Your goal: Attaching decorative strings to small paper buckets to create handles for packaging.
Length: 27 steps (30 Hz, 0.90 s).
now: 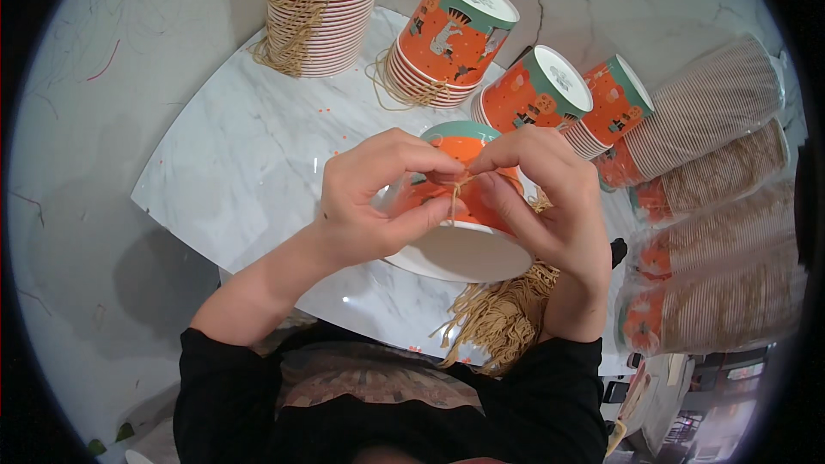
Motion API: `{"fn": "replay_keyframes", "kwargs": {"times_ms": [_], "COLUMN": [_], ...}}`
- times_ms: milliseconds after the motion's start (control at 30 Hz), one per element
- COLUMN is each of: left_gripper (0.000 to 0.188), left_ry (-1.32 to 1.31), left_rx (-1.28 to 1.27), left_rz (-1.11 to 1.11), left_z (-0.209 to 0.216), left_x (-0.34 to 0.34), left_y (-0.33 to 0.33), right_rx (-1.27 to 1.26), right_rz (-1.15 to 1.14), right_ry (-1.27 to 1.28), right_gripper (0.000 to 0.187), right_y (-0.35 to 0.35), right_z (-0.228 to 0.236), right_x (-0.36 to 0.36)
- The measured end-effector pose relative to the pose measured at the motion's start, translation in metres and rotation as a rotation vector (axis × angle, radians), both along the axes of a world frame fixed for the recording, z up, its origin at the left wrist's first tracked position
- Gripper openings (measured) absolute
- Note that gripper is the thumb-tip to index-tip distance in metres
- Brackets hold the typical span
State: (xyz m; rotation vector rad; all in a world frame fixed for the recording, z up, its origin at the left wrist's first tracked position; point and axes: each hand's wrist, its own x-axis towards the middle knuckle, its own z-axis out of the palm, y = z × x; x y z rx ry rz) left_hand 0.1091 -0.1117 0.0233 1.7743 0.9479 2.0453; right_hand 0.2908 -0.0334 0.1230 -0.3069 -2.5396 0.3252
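An orange and teal paper cup [455,253] lies tilted between my hands, its white mouth turned toward me. Tan cord [455,192] makes a small knot or loop at the cup's orange side, with a short end hanging down. My left hand [369,185] pinches the cord between thumb and fingers from the left. From the right, my right hand [554,193] pinches it too, thumb and forefinger close to the knot. The fingers cover part of the printed side. Beside the cup, below my right hand, a bundle of loose tan cords [503,318] lies at the table's near edge.
A tall stack of cups [331,26] draped with tan cord stands at the far left of the marbled table [232,163]. Upside-down printed cup stacks [451,39] continue along the back. Several plastic-wrapped cup stacks [705,116] lie at the right.
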Motion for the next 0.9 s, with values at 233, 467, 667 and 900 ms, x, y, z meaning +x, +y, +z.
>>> {"fn": "replay_keyframes", "kwargs": {"times_ms": [233,467,667,900], "left_gripper": [0.027,0.013,0.005,0.009], "left_ry": [0.191,0.137,-0.127,-0.427], "left_rx": [0.117,0.101,-0.124,-0.395], "left_rz": [0.077,-0.087,-0.383,-0.559], "left_z": [-0.001,-0.001,-0.013,-0.006], "left_x": [-0.009,-0.009,-0.010,-0.008], "left_y": [0.001,0.002,0.004,0.001], "right_rx": [-0.025,-0.113,-0.145,-0.145], "right_rz": [0.003,0.015,0.028,-0.107], "right_ry": [0.028,-0.023,-0.044,0.091], "right_gripper": [0.013,0.015,0.015,0.016], "right_y": [0.000,-0.005,-0.009,-0.023], "right_z": [-0.004,-0.006,-0.009,-0.018], "right_x": [0.000,-0.003,-0.008,-0.010]}}
